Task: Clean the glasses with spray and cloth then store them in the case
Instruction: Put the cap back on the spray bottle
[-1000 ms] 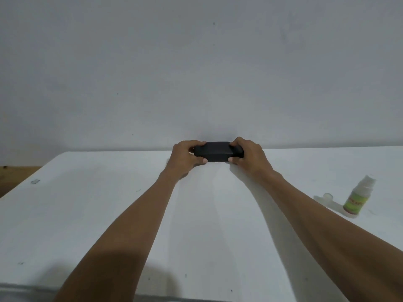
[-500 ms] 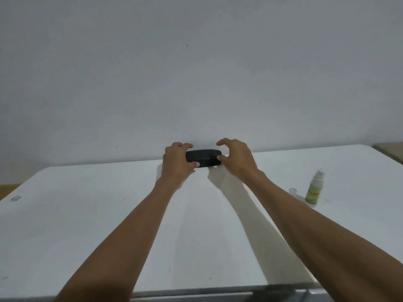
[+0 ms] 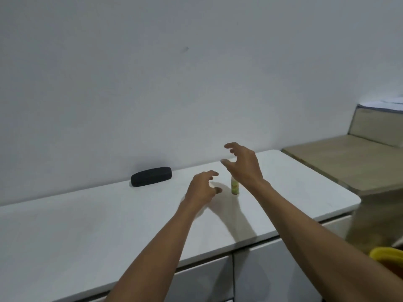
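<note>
The black glasses case (image 3: 151, 176) lies closed on the white table (image 3: 87, 225) against the wall, with no hand on it. A small spray bottle (image 3: 234, 186) with a green and yellow label stands upright to its right, partly hidden behind my right wrist. My left hand (image 3: 202, 188) hovers above the table just left of the bottle, fingers loosely spread and holding nothing. My right hand (image 3: 243, 164) is raised above the bottle, fingers spread and empty. No glasses or cloth are visible.
The table's right rounded corner (image 3: 351, 199) ends beside a lower tan wooden surface (image 3: 340, 164). White drawer fronts (image 3: 207, 277) run under the table's near edge. A yellow object (image 3: 387, 255) shows at the lower right.
Both hands have let go of the case and moved right, toward the spray bottle. The view has swung right, so the case now sits left of the hands.
</note>
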Demonstrator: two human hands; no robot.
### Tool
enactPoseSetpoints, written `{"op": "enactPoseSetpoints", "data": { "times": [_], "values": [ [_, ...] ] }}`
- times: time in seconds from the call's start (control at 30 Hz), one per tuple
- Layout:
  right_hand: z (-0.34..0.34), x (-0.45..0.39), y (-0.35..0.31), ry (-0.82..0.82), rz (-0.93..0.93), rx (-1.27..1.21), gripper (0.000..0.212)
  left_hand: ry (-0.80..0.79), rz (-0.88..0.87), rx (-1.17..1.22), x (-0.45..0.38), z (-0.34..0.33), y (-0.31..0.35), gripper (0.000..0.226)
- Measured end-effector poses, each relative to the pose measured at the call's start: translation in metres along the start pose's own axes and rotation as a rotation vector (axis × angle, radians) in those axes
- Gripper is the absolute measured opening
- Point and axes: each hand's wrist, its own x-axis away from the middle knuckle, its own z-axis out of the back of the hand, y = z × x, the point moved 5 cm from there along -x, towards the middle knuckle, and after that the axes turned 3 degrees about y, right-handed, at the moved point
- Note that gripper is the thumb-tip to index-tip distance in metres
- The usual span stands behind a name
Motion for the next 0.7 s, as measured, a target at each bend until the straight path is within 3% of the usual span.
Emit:
{"op": "enactPoseSetpoints", "data": {
  "times": [0.17,0.33,0.47,0.7],
  "values": [
    [0.001,0.036,0.037,-0.009,-0.144,-0.148,0.051,-0.018,0.012,0.032,0.009,-0.032,0.012,0.041],
    [-0.013,0.054,0.060,0.004,-0.215,-0.249,0.022,0.040,0.002,0.046,0.006,-0.041,0.010,0.032],
    [-0.019,0.055,0.068,0.015,-0.239,-0.288,0.012,0.183,0.107,0.317,-0.003,-0.025,0.003,0.026],
    [-0.021,0.055,0.071,0.022,-0.234,-0.319,0.007,0.309,-0.037,0.554,-0.014,0.013,0.038,0.024]
  ]
}}
